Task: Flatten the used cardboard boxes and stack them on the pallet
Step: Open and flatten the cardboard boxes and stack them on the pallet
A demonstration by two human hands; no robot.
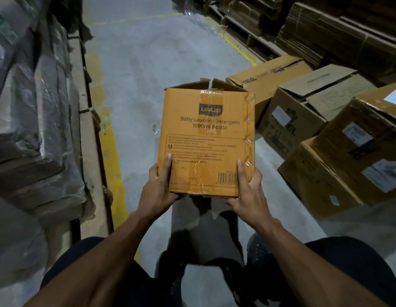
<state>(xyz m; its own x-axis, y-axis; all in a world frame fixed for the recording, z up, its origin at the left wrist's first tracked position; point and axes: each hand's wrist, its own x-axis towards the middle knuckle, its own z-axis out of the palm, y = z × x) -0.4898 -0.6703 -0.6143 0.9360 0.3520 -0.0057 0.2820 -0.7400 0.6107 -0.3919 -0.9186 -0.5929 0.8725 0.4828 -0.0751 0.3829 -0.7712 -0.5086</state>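
left hand [158,187]: wrapped round the near left corner of the LuvLap detergent box [207,138], thumb lying flat on the printed face, the other fingers tucked underneath where I can't see them

right hand [248,191]: same deal on the near right corner, thumb up on the face right by the barcode, rest of the fingers curled under the bottom edge

box position: held up in the air in front of the person, above the concrete floor [137,69], printed face tilted up toward the camera, not flattened, far-end flaps sticking up a bit

box details: clear tape down the middle of the face, staples along the right edge

right side: a bunch of unflattened cartons [303,116] sitting on the floor just beside the held box, nearest one almost touching its right edge

far right: stacks of flattened cardboard [325,34] piled behind those cartons

left side: wrapped bundles [33,103] stacked high, with a yellow floor line [108,138] running along their base

open room: a clear lane of floor runs straight ahead between the yellow line and the cartons

near edge: the person's dark trousers [358,262] fill the bottom of the view
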